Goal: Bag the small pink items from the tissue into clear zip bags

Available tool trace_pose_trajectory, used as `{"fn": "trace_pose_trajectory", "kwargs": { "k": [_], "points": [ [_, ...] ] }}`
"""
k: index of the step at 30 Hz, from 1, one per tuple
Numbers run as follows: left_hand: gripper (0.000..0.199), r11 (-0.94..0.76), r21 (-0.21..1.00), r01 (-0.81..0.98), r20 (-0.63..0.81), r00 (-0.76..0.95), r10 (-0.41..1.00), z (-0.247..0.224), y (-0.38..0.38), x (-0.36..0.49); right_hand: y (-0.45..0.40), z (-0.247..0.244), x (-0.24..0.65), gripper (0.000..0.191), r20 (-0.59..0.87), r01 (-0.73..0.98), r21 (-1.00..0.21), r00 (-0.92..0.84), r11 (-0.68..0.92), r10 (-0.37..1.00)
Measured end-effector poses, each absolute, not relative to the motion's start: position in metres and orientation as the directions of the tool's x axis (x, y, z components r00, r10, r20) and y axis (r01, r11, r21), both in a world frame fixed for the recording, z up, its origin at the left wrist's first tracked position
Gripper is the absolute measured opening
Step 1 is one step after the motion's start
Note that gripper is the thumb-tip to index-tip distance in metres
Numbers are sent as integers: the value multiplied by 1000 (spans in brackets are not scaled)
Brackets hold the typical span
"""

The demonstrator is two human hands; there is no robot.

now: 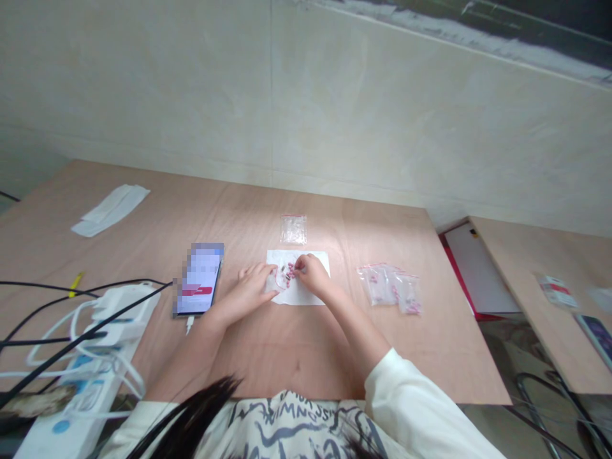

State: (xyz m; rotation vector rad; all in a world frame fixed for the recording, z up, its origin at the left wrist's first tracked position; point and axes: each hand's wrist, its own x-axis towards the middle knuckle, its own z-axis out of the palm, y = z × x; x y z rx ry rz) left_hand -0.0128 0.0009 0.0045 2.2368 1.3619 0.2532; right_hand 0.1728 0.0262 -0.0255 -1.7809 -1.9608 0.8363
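Note:
A white sheet of paper (306, 297) lies on the wooden table with several small pinkish-red beads (290, 275) and a few dark bits on it. At its left edge my left hand (255, 282) curls thumb and fingers around the edge of a small clear plastic bag (280, 280). My right hand (312, 273) reaches over the paper from the right. Its thumb and fingertips are pinched together at the beads, and what they hold is too small to make out.
Behind the paper lies a clear zip bag (293, 229). More zip bags (389, 287) with pinkish-red pieces lie to the right. At left are a phone (199, 279) on a cable, a folded white cloth or mask (111, 210) and a power strip (81, 395) with tangled cords.

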Motion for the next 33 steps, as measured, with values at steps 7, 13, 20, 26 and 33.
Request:
{"fn": "trace_pose_trajectory", "kwargs": {
  "k": [7, 13, 20, 26, 33],
  "points": [
    [41, -354, 539, 764, -102, 477, 873, 6, 0, -9, 18, -13, 179, 7, -85, 722, -692, -102, 15, 991],
    [38, -330, 592, 735, -29, 429, 903, 1, 2, 6, -5, 19, 158, 6, 41, 516, -849, -150, 113, 988],
    [39, -272, 784, 557, 54, 376, 925, 21, -6, 6, -31, 26, 157, 10, 91, 319, -942, -45, 101, 995],
    [22, -82, 933, 350, -76, 414, 907, 46, -10, -5, -44, 32, 169, 10, 65, 171, -983, -17, 67, 998],
    [17, -85, 928, 364, -93, 446, 890, 58, -13, -5, -47, 26, 178, 16, -107, 109, -987, 78, -115, 991]
  ]
}}
